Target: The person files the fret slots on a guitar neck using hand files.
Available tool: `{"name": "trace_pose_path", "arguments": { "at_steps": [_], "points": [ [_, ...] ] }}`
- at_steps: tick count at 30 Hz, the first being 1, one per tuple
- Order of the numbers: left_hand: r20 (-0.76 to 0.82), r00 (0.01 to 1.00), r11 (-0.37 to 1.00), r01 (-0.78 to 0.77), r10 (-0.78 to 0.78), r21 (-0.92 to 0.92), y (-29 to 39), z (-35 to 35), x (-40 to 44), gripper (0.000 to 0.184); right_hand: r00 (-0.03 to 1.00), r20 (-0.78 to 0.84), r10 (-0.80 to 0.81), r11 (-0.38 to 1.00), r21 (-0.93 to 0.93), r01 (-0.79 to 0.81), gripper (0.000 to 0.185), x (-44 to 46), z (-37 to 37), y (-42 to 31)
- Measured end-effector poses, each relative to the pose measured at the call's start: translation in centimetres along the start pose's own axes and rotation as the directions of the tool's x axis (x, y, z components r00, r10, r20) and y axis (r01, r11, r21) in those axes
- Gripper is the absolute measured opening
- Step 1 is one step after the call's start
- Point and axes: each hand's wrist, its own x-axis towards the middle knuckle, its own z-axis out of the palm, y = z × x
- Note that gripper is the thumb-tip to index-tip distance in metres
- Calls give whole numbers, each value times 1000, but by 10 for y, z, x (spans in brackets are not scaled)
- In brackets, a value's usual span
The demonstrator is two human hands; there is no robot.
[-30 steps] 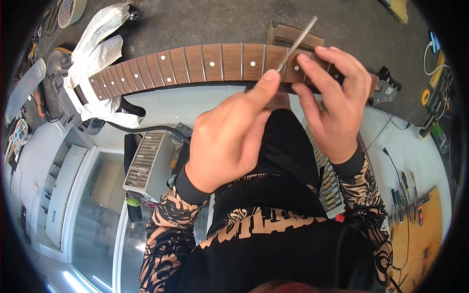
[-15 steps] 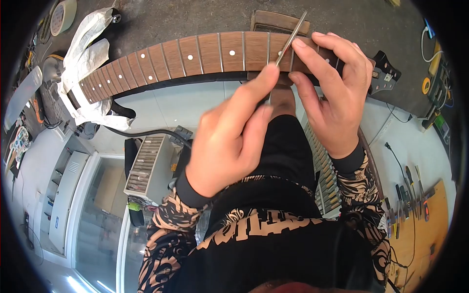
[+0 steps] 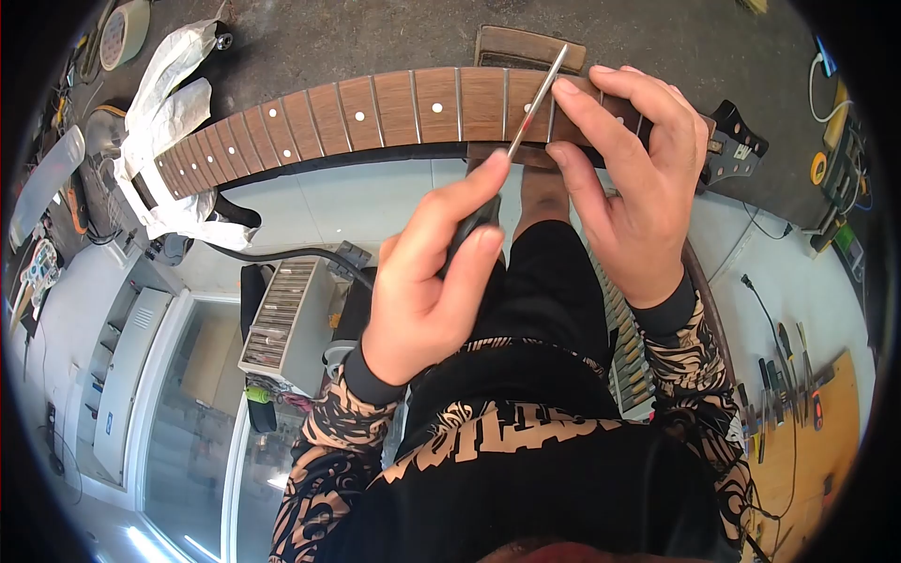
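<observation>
A guitar neck (image 3: 394, 108) with a brown fretboard, metal frets and white dot inlays lies across the bench. My left hand (image 3: 422, 272) is closed around the black handle of a slim metal file (image 3: 533, 111). The file's shaft slants over the fretboard, alongside a fret near the headstock (image 3: 737, 150). My right hand (image 3: 638, 178) spans the neck, its thumb at the near edge and fingers on the fretboard towards the far edge. Its index fingertip is right beside the file. White masking tape or paper (image 3: 174, 103) covers the body end.
A wooden block (image 3: 530, 45) lies behind the neck on the dark bench (image 3: 375, 33). A tape roll (image 3: 124, 34) sits far left. Below are a grey drawer unit (image 3: 289, 319) and a wooden board with hanging tools (image 3: 826, 422).
My left hand and the file have drawn back towards my body and slightly left, showing more of the handle. My right hand stays nearly in place on the neck.
</observation>
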Motion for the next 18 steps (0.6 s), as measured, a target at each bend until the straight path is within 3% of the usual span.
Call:
{"name": "trace_pose_path", "arguments": {
  "at_steps": [1, 3, 4, 7, 8, 11, 16, 18],
  "points": [
    [32, 989, 966, -151, 148, 211, 0, 1, 16, 51, 1000, -13, 6, 1000, 7, -6, 51, 0, 0, -1],
    [137, 949, 824, -315, 285, 471, 4, -2, 36, 55, 998, -55, 22, 999, 27, -21, 51, -1, 3, -1],
    [181, 942, 777, -336, 283, 533, 8, -4, 42, 57, 998, -62, 25, 1000, 21, -24, 51, -1, 3, -2],
    [99, 961, 888, -278, 260, 366, 6, -2, 36, 52, 999, -45, 22, 999, -46, -24, 49, -3, -5, 0],
    [41, 976, 954, -219, 216, 202, 2, 0, 29, 50, 999, -31, 30, 998, -61, -32, 49, -6, -7, 3],
    [49, 992, 961, 122, -113, -248, 7, 5, 4, 44, 999, -29, 25, 999, -48, -27, 50, -10, -11, 10],
    [74, 980, 944, 196, -183, -264, 3, 16, -15, 43, 999, -32, 34, 999, -12, -34, 50, -11, -12, 14],
    [38, 996, 987, 82, -78, -140, 3, 22, -10, 43, 999, -34, 32, 999, -7, -33, 51, -12, -12, 15]
  ]
}}
